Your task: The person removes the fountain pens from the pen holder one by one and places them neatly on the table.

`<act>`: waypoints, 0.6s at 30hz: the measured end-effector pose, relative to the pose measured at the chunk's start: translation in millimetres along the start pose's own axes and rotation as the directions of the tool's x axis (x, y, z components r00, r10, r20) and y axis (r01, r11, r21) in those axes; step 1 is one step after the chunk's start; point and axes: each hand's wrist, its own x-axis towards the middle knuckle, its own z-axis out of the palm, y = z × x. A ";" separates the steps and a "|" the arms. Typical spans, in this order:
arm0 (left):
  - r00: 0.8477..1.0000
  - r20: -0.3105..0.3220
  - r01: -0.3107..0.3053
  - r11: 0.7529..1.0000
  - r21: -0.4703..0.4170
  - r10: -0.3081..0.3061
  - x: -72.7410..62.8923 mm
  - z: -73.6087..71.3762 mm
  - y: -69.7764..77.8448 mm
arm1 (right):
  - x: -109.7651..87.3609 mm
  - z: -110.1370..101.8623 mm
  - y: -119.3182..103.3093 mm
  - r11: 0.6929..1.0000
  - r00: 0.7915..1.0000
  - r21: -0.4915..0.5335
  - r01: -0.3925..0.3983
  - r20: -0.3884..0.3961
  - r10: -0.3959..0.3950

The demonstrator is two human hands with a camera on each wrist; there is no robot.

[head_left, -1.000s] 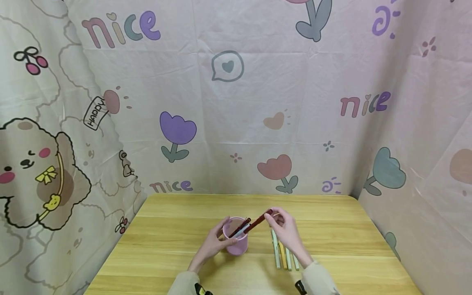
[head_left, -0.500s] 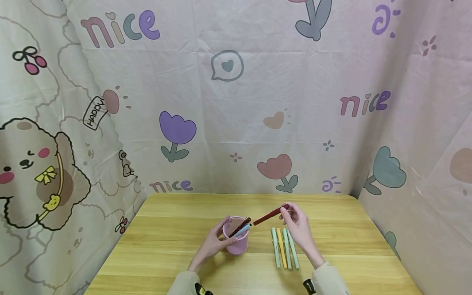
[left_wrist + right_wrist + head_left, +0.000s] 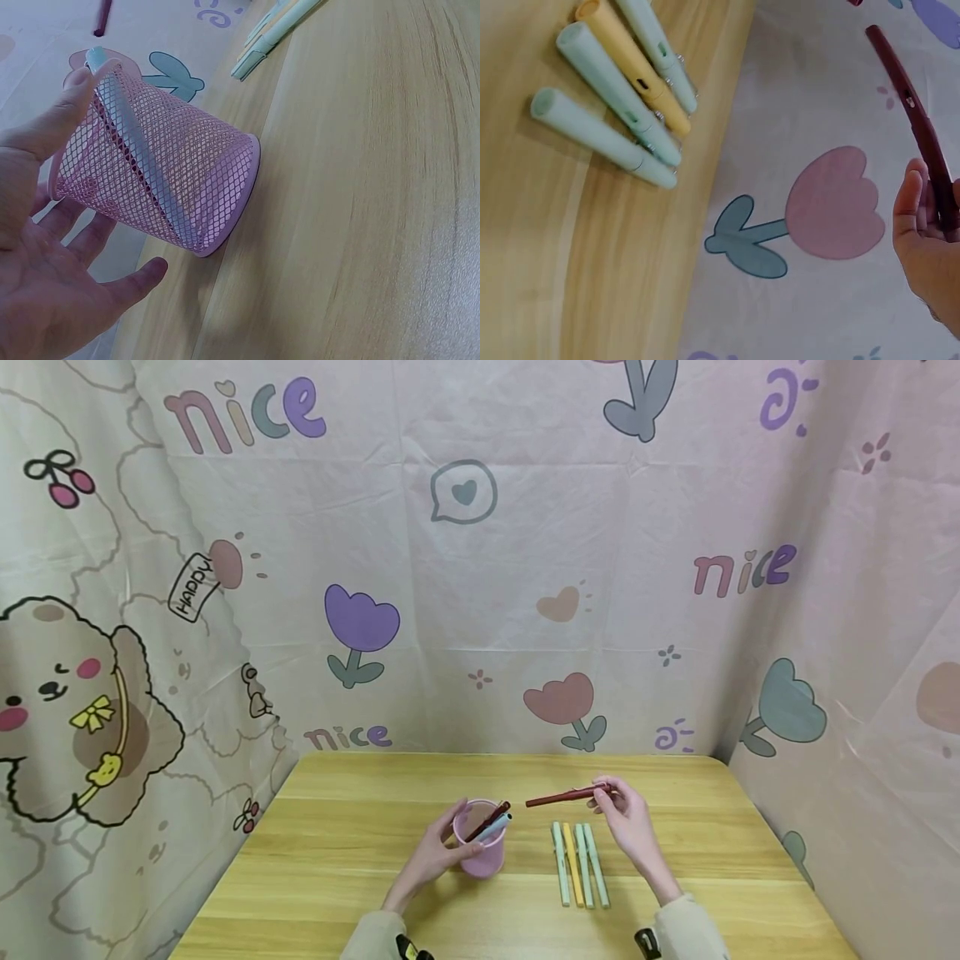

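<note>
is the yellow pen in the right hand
No, the right hand holds a dark red pen; the yellow pen lies on the table.

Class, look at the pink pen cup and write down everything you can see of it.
The pink pen cup is round and open-topped, with mesh sides that look like metal and a smooth rim. Its mouth faces upward, over the wooden table; whether its base touches the wood is unclear. A light blue pen and a dark red pen lean inside, ends past the rim. The left hand grips it near the rim.
</note>
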 end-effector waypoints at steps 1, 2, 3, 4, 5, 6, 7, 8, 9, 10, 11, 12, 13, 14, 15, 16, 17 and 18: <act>1.000 -0.001 0.001 1.000 0.001 -0.001 0.0 0.0 -0.1 | -0.1 -1.9 1.0 1.000 1.000 0.002 -0.017 -0.007 0.017; 1.000 -0.002 0.003 1.000 0.001 -0.003 0.1 0.0 -0.2 | -0.3 -3.9 2.0 0.999 0.999 0.003 -0.032 -0.011 0.032; 1.000 -0.002 0.005 1.000 0.003 -0.005 0.1 -0.1 -0.1 | -0.3 -5.7 3.3 0.999 0.999 0.005 -0.041 -0.015 0.041; 1.000 -0.001 0.006 1.000 0.004 -0.006 0.0 -0.1 0.0 | -0.5 -7.4 4.9 0.999 0.999 0.004 -0.049 -0.020 0.049; 1.000 -0.001 0.007 1.000 0.006 -0.007 -0.1 -0.1 0.1 | -0.7 -9.1 6.6 0.999 0.998 0.005 -0.052 -0.026 0.052; 1.000 -0.002 0.008 1.000 0.006 -0.008 -0.1 -0.2 0.3 | -0.9 -10.7 8.4 0.999 0.998 0.004 -0.051 -0.032 0.051; 1.000 -0.001 0.008 1.000 0.007 -0.008 -0.2 -0.2 0.4 | -1.1 -12.2 10.3 0.999 0.998 0.004 -0.050 -0.038 0.050; 1.000 -0.001 0.008 1.000 0.007 -0.008 -0.2 -0.2 0.6 | -1.4 -13.6 12.4 0.999 0.998 0.003 -0.050 -0.044 0.050; 1.000 0.000 0.007 1.000 0.007 -0.007 -0.2 -0.2 0.8 | -1.8 -14.9 14.3 0.999 0.997 0.002 -0.050 -0.051 0.050; 1.000 0.000 0.007 1.000 0.006 -0.007 -0.3 -0.2 0.9 | -2.3 -16.1 16.2 0.999 0.997 0.002 -0.052 -0.059 0.052; 1.000 0.000 0.006 1.000 0.006 -0.006 -0.4 -0.1 1.1 | -2.6 -17.3 18.1 0.998 0.996 0.003 -0.056 -0.063 0.056; 1.000 0.000 0.007 1.000 0.005 -0.007 -0.5 -0.1 1.2 | -2.9 -18.4 19.9 0.998 0.996 0.004 -0.060 -0.066 0.060; 1.000 0.000 0.007 1.000 0.005 -0.007 -0.5 -0.1 1.3 | -3.1 -19.4 21.6 0.998 0.995 0.007 -0.066 -0.069 0.067; 1.000 0.000 0.007 1.000 0.004 -0.007 -0.6 -0.1 1.5 | -3.2 -20.6 23.3 0.997 0.995 0.008 -0.075 -0.072 0.076; 1.000 0.000 0.007 1.000 0.004 -0.007 -0.7 -0.1 1.7 | -3.4 -21.9 24.6 0.996 0.994 0.013 -0.083 -0.074 0.084; 1.000 0.000 0.007 1.000 0.005 -0.007 -0.7 -0.1 1.8 | -3.2 -22.9 25.8 0.995 0.992 0.019 -0.097 -0.078 0.098; 1.000 -0.001 0.006 1.000 0.006 -0.006 -0.8 -0.2 2.0 | -2.9 -24.0 26.8 0.993 0.990 0.027 -0.114 -0.083 0.115; 1.000 -0.002 0.006 1.000 0.007 -0.006 -0.9 -0.2 2.3 | -2.5 -25.1 27.7 0.991 0.987 0.038 -0.130 -0.089 0.133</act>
